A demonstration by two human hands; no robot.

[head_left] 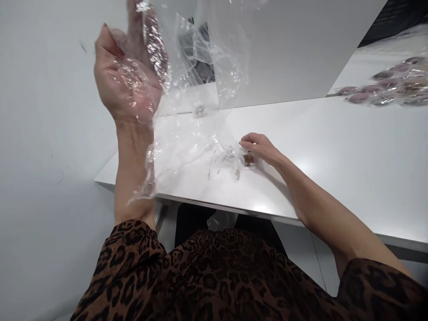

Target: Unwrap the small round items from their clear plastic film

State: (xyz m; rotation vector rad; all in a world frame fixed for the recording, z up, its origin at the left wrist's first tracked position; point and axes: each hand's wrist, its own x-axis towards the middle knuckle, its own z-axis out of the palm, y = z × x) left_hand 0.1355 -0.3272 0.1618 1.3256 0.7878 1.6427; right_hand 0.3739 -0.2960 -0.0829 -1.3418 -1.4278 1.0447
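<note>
One half-open left hand (125,80), film (195,89) across its palm, should lift gently; right hand (260,145) curls by the packet (248,159), grip unclear.

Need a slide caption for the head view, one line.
Left hand raised behind clear plastic film; right hand near a small brown item at a white table.

A brown, black-spotted leopard-print top (220,281) has sleeves (129,245) leaving both forearms (135,174) bare.
</note>
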